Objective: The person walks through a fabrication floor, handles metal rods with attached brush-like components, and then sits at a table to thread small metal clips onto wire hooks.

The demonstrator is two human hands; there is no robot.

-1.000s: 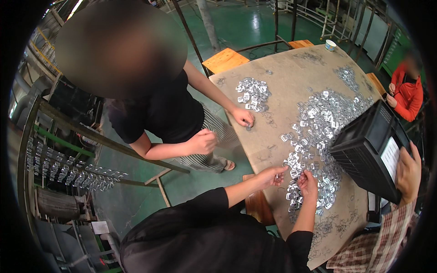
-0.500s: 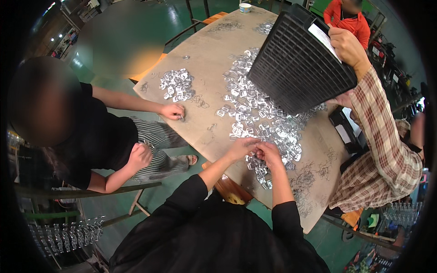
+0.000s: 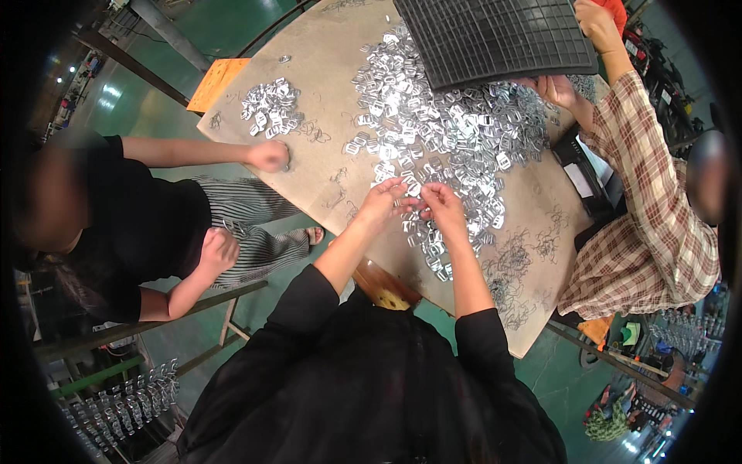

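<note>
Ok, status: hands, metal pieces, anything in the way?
Left hand, right hand close together over metal pieces; grip unclear. Black crate blocks view of far part.

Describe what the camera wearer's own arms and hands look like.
Plain black sleeves, matching the black top, leave the forearms bare. The left hand and right hand are ungloved. No watch or bracelet shows; any ring is too small to tell.
</note>
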